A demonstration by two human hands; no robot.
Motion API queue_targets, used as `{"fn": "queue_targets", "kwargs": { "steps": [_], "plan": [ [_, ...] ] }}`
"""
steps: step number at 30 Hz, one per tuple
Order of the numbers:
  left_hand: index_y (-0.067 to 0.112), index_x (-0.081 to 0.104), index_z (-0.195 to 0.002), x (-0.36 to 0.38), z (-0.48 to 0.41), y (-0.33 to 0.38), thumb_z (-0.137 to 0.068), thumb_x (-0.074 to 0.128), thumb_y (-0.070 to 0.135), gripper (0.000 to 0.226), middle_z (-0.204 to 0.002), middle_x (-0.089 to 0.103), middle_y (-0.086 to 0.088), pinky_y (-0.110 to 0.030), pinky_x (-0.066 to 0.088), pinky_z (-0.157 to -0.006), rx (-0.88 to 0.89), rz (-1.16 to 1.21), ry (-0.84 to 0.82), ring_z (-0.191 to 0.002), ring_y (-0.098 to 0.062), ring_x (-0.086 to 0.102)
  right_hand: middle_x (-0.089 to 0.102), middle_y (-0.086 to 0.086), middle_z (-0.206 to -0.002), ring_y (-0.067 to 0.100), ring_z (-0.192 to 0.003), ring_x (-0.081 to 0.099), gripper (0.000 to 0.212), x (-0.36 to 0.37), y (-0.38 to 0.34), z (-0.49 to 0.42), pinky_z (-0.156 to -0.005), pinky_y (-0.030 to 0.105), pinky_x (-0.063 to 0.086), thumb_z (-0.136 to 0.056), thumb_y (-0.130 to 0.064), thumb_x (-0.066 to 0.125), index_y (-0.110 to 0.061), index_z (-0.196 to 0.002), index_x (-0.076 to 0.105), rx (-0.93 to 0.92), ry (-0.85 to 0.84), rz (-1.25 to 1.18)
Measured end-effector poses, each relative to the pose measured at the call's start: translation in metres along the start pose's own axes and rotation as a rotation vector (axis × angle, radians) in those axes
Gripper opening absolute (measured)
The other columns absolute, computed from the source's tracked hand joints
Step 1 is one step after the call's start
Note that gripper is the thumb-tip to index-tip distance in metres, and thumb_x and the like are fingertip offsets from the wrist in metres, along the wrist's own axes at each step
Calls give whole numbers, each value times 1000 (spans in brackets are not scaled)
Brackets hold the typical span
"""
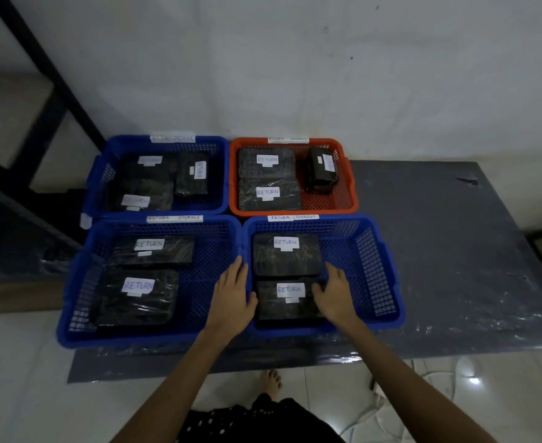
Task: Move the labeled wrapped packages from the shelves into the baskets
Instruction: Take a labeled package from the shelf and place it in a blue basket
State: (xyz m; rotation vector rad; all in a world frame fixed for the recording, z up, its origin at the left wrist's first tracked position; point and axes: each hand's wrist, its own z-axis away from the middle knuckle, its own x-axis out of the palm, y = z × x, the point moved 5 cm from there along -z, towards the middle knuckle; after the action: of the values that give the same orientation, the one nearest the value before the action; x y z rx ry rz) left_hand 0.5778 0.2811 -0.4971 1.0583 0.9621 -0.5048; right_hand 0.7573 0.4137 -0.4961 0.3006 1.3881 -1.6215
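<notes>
Four mesh baskets sit on a dark mat: three blue and one orange (349, 199), each tagged "RETURN OVERDUE". All hold black wrapped packages with white "RETURN" labels. In the near right blue basket (375, 266) a package (287, 303) lies at the front left, behind it a second package (285, 255). My left hand (232, 297) rests against the front package's left side, over the basket wall. My right hand (335, 294) touches its right side with fingers curled on the edge. The near left blue basket (212, 270) holds two packages.
The far left blue basket (218, 148) holds three packages, as does the orange one. A black metal shelf frame (39, 100) stands at the left. The dark mat (455, 251) stretches right of the baskets. My foot (271, 380) stands on the tiled floor below.
</notes>
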Motion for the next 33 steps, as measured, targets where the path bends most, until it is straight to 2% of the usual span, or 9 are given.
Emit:
{"fn": "queue_targets", "kwargs": {
  "steps": [5, 8, 12, 16, 22, 26, 33],
  "plan": [
    [13, 38, -140, -32, 13, -12, -92, 49, 25, 51, -149, 32, -4, -35, 23, -110, 114, -24, 47, -135, -22, 30, 40, 7, -134, 23, -120, 46, 57, 0, -64, 25, -100, 33, 43, -89, -14, 57, -16, -141, 35, -190, 16, 4],
    [13, 50, -131, -62, 32, -30, -90, 52, 23, 43, -140, 44, -5, -39, 32, -105, 175, -39, 108, -129, -24, 39, 36, 2, -141, 17, -122, 44, 56, 13, -114, 49, -94, 20, 36, -92, -18, 55, -16, -143, 33, -310, 2, 50],
    [13, 60, -120, -111, 63, -74, -84, 52, 25, 38, -127, 55, -5, -44, 45, -95, 194, -10, 201, -116, -25, 51, 35, 0, -143, 15, -124, 42, 56, 47, -182, 90, -98, 23, 35, -93, -23, 55, -18, -143, 32, -448, -28, 60],
    [14, 64, -113, -161, 101, -127, -82, 50, 24, 35, -117, 60, -3, -40, 48, -80, 193, 17, 303, -102, -26, 56, 39, -4, -139, 14, -124, 44, 56, 96, -240, 132, -102, 31, 41, -92, -26, 57, -19, -143, 34, -525, -46, 35],
    [15, 66, -107, -224, 163, -223, -81, 41, 32, 41, -109, 63, -1, -36, 46, -76, 103, 3, 409, -94, -25, 59, 44, -4, -135, 15, -121, 47, 52, 186, -323, 179, -100, 35, 44, -90, -23, 58, -20, -139, 40, -657, -102, 11],
    [15, 66, -107, -252, 201, -279, -79, 41, 31, 40, -110, 62, -1, -37, 47, -75, 25, -5, 429, -93, -27, 58, 45, -2, -133, 14, -121, 47, 52, 234, -371, 201, -100, 25, 39, -90, -22, 58, -18, -139, 41, -714, -151, -16],
    [13, 65, -107, -296, 227, -378, -80, 41, 31, 41, -106, 62, -4, -44, 50, -77, -122, 18, 454, -91, -30, 59, 42, -6, -135, 10, -122, 46, 51, 319, -454, 212, -97, 23, 39, -92, -26, 56, -21, -139, 39, -800, -254, 11]
  ]
}}
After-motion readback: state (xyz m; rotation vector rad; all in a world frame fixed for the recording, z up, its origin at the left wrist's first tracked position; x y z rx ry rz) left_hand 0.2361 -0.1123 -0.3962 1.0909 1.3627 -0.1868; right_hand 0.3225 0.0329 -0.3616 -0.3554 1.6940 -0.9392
